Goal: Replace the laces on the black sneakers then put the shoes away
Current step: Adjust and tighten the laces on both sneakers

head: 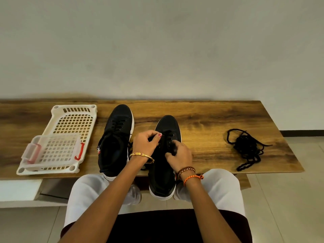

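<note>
- Black sneakers: right sneaker (pixel 164 155) lies under both hands, heel overhanging the near edge of the wooden table (pixel 201 116); left sneaker (pixel 115 137), already laced, stands just left of the grip.
- White plastic rack (pixel 59 137): far left of the hands.
- Left hand (pixel 145 144): fingers pinch the lace (pixel 164 137) at the eyelets.
- Right hand (pixel 178 155): fingers curled onto the same shoe's tongue area.
- Loose black laces (pixel 247 149): piled well right of the grip.
</note>
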